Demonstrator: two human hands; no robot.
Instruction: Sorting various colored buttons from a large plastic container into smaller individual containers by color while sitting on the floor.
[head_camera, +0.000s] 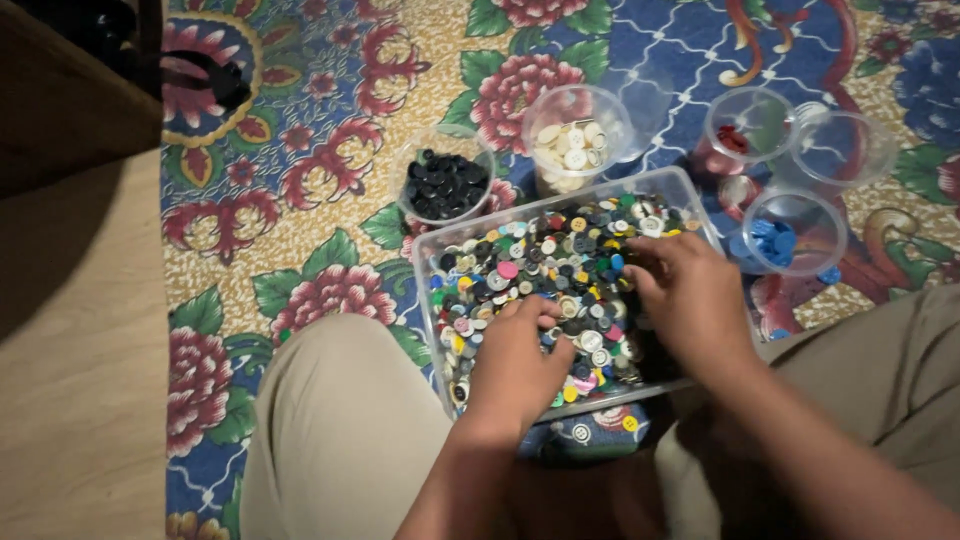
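nearest, both hands dig in the clear tray (432, 262) of mixed buttons (545, 265): left hand (517, 362) curled, fingertips down; right hand (692, 298) cupped loosely. better to pinch one colour at a time. beyond the tray, sorted cups (445, 180).

We see both forearms coming up from six o'clock, bare, angled toward twelve. The left hand (520, 362) lies palm down at centre, fingers (535, 310) curled loosely and pointing to about one o'clock. The right hand (692, 298) sits just beside it at three o'clock, palm down, fingers (648, 262) bent toward ten o'clock. We can't tell whether either grip holds anything.
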